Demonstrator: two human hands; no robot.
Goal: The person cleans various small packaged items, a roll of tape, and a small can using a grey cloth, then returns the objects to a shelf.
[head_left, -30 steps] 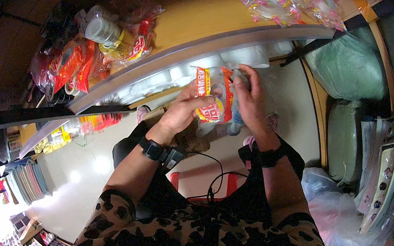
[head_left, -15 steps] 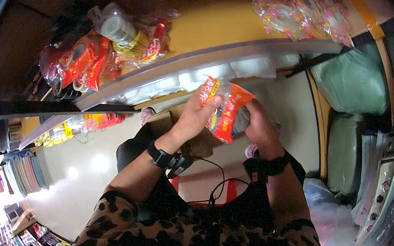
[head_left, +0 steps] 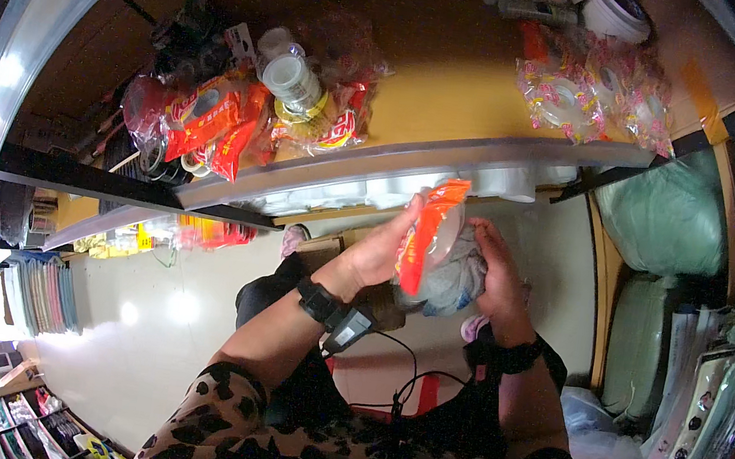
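My left hand (head_left: pixel 378 251) is closed on an orange-and-clear plastic packet (head_left: pixel 427 237), held almost edge-on in front of me. What lies inside the packet cannot be made out clearly. My right hand (head_left: pixel 502 280) grips a crumpled grey cloth (head_left: pixel 462 274) with a bluish patch, right against the packet's far side. Both hands are just below the front edge of a shelf (head_left: pixel 438 118).
On the shelf, similar orange packets (head_left: pixel 205 120), a clear tub with a white lid (head_left: pixel 290 80) and tape rolls in flowered wrappers (head_left: pixel 565 102) lie spread out. Wrapped green bundles (head_left: pixel 666 218) stand at the right. A cable (head_left: pixel 410 365) hangs before my lap.
The packet has turned from facing me to nearly edge-on. The grey cloth in my right hand now shows much more. My view has shifted, bringing more of the shelf into sight.
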